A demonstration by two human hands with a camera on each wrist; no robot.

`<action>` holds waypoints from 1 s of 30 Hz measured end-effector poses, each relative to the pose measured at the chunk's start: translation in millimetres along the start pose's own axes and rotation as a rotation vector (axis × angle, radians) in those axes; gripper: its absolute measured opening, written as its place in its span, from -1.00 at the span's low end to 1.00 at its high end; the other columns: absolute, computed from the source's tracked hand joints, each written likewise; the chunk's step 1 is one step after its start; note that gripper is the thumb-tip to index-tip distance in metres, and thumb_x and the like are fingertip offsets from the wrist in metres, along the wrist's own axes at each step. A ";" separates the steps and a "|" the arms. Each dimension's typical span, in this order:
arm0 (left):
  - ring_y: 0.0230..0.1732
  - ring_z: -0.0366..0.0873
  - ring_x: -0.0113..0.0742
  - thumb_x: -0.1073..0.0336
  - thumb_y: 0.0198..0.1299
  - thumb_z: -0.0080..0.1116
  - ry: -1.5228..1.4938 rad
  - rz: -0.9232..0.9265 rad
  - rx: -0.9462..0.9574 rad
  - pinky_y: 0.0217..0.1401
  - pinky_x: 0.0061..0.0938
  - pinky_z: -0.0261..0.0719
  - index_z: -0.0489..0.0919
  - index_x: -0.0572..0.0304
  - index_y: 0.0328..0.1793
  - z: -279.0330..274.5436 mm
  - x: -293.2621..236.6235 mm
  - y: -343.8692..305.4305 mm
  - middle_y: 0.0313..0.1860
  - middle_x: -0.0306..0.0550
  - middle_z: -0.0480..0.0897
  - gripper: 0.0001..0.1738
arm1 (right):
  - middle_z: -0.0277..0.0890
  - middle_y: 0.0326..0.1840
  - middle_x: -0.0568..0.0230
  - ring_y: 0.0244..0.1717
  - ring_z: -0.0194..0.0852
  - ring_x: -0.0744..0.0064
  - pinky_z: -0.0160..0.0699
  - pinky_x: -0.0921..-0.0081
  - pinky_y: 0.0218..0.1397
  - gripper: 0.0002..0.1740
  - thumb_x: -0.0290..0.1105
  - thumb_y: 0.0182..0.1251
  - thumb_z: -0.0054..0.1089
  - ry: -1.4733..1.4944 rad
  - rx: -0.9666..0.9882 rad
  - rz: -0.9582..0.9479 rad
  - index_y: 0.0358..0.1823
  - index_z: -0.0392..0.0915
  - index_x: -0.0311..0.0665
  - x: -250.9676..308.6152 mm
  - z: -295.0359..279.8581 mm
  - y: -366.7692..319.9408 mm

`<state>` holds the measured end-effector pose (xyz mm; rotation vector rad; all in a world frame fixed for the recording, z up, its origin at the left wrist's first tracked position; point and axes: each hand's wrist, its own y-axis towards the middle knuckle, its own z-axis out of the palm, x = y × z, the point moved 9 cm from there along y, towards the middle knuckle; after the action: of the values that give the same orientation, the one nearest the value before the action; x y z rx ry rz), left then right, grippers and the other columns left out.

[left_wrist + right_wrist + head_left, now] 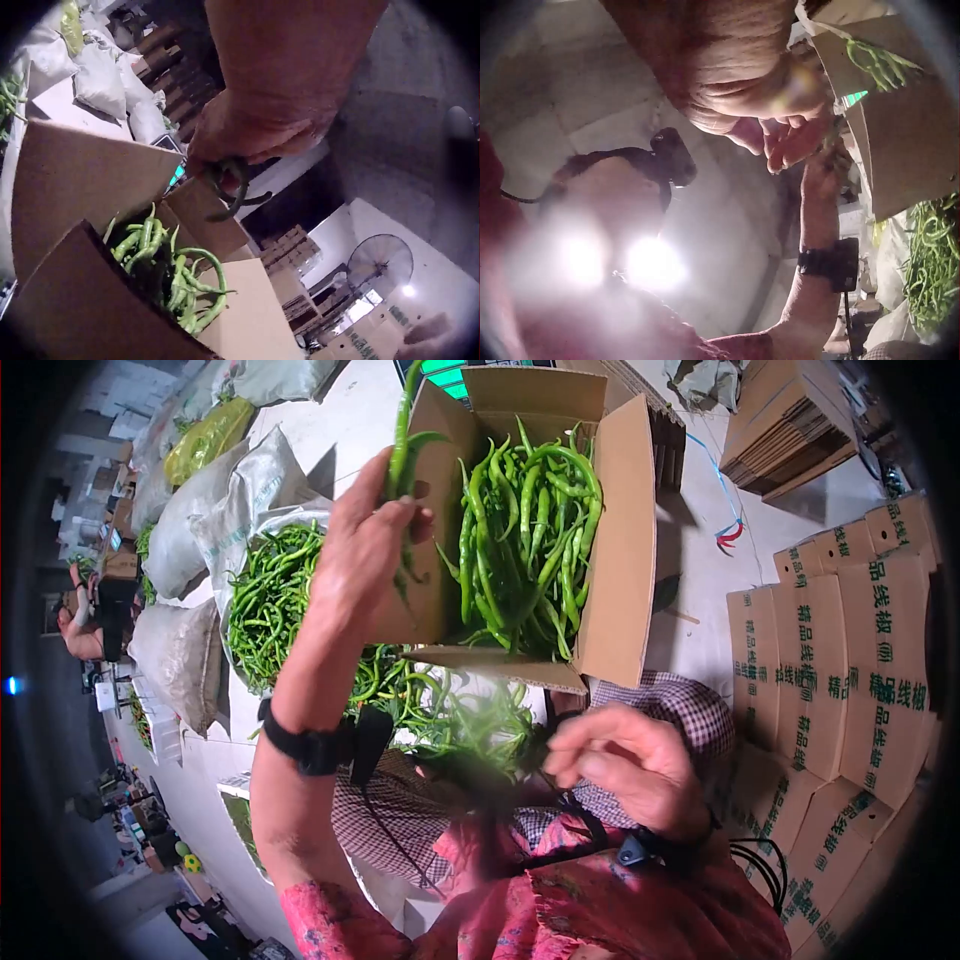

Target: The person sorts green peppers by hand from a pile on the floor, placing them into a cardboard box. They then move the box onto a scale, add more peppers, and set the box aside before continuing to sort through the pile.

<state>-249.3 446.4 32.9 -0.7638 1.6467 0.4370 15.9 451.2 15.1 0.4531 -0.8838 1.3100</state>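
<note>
My left hand (pixel 362 555) grips a few long green peppers (pixel 402 445) beside the left wall of an open cardboard box (pixel 622 540). Curled pepper ends (pixel 238 196) stick out below this hand (pixel 262 131) in the left wrist view. Inside the box lies a heap of green peppers (pixel 535 510). My right hand (pixel 630 765) is in front of the box, near my knee, with its fingers loosely bent and nothing seen in them. From the right wrist view, the same hand (pixel 742 90) has its fingers relaxed and apart from the box (pixel 907 142).
Left of the box, more green peppers (pixel 275 600) spill from a white sack (pixel 265 475). Loose peppers (pixel 480 725) lie in front of the box. Folded printed cartons (pixel 790 660) stand at the right, flat cardboard (pixel 790 435) at the back right. Full sacks (pixel 180 650) line the left.
</note>
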 end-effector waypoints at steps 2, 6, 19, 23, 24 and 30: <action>-0.18 0.51 -0.46 0.48 0.27 -0.07 0.060 -0.026 0.066 -0.05 -0.55 0.51 0.23 0.30 0.47 12.2 15.3 19.5 0.02 -0.09 0.56 -0.40 | 0.51 -0.02 0.16 -0.06 0.51 0.46 0.50 0.50 0.06 -0.73 -0.54 0.41 0.03 -0.118 0.036 -0.031 0.11 0.45 -0.40 24.8 -12.6 -9.6; 0.32 0.39 -0.10 0.30 0.31 0.05 0.253 0.116 0.196 0.34 -0.34 0.35 0.22 0.31 0.48 42.6 9.3 35.6 0.35 0.17 0.40 -0.37 | 0.48 -0.01 0.13 -0.03 0.48 0.39 0.45 0.50 0.05 -0.67 -0.33 0.42 0.06 -0.495 -0.133 -0.220 0.06 0.46 -0.43 93.3 -45.2 -6.4; 0.53 0.07 0.06 0.41 0.14 0.23 0.619 0.250 0.428 0.53 -0.25 0.11 0.02 0.20 0.55 72.6 86.8 18.5 0.50 0.30 0.11 -0.12 | 0.52 -0.08 -0.21 0.04 0.46 -0.18 0.42 0.08 0.10 -0.54 -0.26 0.26 0.14 -1.972 -0.048 0.066 0.11 0.38 -0.38 77.2 -138.8 245.1; 0.45 0.15 0.22 0.44 0.08 0.22 0.819 0.278 0.532 0.49 -0.15 0.18 0.18 0.14 0.49 83.3 95.5 4.1 0.49 0.24 0.13 -0.20 | 0.55 -0.48 0.16 -0.57 0.54 0.41 0.54 0.45 -0.49 -0.60 -0.31 0.38 0.04 -1.373 -0.142 0.210 0.17 0.33 -0.35 75.5 -175.6 257.6; 0.44 0.16 0.21 0.44 0.09 0.21 0.788 0.246 0.512 0.49 -0.15 0.19 0.22 0.14 0.47 76.0 104.1 12.4 0.50 0.22 0.12 -0.23 | 0.53 -0.51 0.25 -0.63 0.48 0.58 0.49 0.57 -0.56 -0.60 -0.31 0.41 0.00 -1.111 -0.202 0.248 0.20 0.33 -0.32 84.5 -166.0 243.1; 0.39 0.26 0.19 0.37 0.15 0.19 0.634 0.327 0.651 0.40 -0.16 0.32 0.36 0.31 0.34 92.2 86.0 -4.2 0.43 0.28 0.23 -0.40 | 0.54 -0.54 0.17 -0.50 0.56 0.35 0.57 0.39 -0.35 -0.61 -0.40 0.38 -0.13 -1.574 -0.273 0.036 0.20 0.37 -0.36 102.4 -180.2 251.9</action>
<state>-186.6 483.3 -70.2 -0.1300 2.3441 -0.1584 -169.4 708.4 -62.1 1.2863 -2.3043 0.6316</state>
